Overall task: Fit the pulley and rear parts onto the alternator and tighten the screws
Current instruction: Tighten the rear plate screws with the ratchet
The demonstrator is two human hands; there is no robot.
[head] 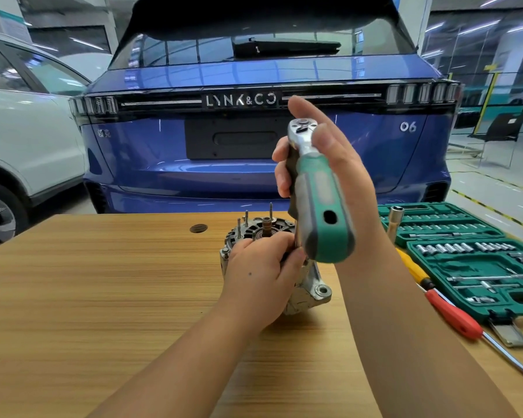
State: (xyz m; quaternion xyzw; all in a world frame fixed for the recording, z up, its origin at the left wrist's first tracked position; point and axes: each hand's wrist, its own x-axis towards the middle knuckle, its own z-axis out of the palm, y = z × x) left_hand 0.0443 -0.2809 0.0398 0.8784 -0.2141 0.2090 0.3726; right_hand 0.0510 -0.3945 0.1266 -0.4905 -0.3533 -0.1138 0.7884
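While the alternator [284, 267] stands on the wooden table [103, 282] with its studded rear end up, the left hand [260, 276] wraps around its side, fingertips pinching something small at the rim that I cannot make out. The right hand [323, 152] is raised above it, fingers curled around a green-handled ratchet wrench [317, 200], head uppermost. To the right lie an open green socket set case [465, 254] and a red-handled screwdriver [453, 315]. A blue car [254, 131] is parked behind the table.

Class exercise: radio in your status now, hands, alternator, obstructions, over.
Right hand grips green-handled ratchet wrench, raised. Left hand holds grey metal alternator on wooden table. Nothing obstructing.
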